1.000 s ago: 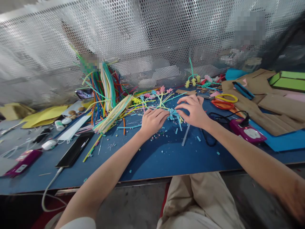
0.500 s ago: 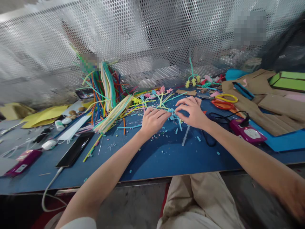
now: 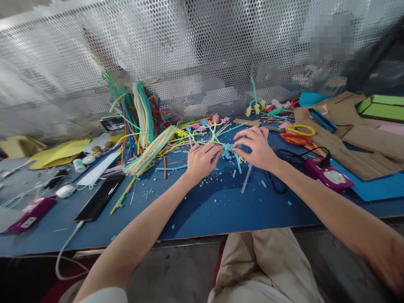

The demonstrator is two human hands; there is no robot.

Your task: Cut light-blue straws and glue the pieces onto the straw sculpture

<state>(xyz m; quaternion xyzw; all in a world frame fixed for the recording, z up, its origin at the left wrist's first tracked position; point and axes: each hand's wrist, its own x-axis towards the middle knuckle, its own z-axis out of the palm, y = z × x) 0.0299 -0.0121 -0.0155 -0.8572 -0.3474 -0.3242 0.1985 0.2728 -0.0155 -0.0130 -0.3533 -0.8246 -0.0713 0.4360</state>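
Between my two hands, just above the blue table (image 3: 202, 210), is a light-blue pipe-cleaner flower (image 3: 226, 152) with fuzzy, bunched petals. My left hand (image 3: 203, 159) pinches it from the left side with thumb and fingertips. From the right, my right hand (image 3: 253, 147) grips its other edge between thumb and index finger, the remaining fingers curled loosely above. Behind the hands lie finished-looking pink flowers (image 3: 215, 119) on pale stems. Under and in front of the flower are cut light-blue pieces (image 3: 238, 163), a clear stick (image 3: 246, 180) and small scattered scraps.
Pipe-cleaner bundles (image 3: 151, 151) lie left of my hands. A black phone (image 3: 99, 198) with a white cable rests farther left. On the right are yellow-handled scissors (image 3: 301, 129), a purple power socket (image 3: 328, 173) and cardboard pieces (image 3: 372, 143). A perforated metal screen (image 3: 202, 54) stands behind.
The light-blue flower shows more fully between my hands, as the left fingertips have drawn slightly left. My right hand has barely shifted.
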